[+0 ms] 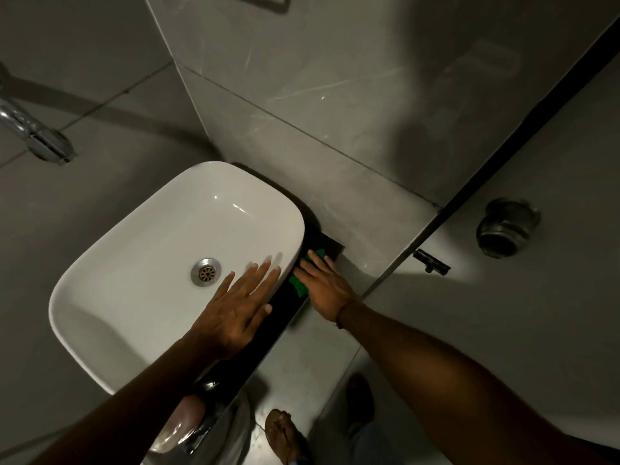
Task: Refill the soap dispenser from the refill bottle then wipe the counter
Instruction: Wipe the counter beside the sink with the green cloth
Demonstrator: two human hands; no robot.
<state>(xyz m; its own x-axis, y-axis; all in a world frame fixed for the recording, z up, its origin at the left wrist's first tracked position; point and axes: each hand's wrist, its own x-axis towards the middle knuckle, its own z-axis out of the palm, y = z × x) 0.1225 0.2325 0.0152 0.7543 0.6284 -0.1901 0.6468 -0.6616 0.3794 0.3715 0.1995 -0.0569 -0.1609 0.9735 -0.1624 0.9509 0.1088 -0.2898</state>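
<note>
My right hand presses flat on a green cloth lying on the narrow black counter to the right of the white basin. Green shows beyond the fingertips and beside the thumb. My left hand rests open, fingers spread, on the basin's right rim. Below my left forearm, on the counter's near end, stands a rounded white and chrome object, perhaps the soap dispenser. I see no refill bottle.
A chrome tap spout hangs at the upper left. Grey tiled walls close in behind and to the right of the counter. A metal pipe fitting and a small black latch sit on the right. My sandalled foot stands on the floor.
</note>
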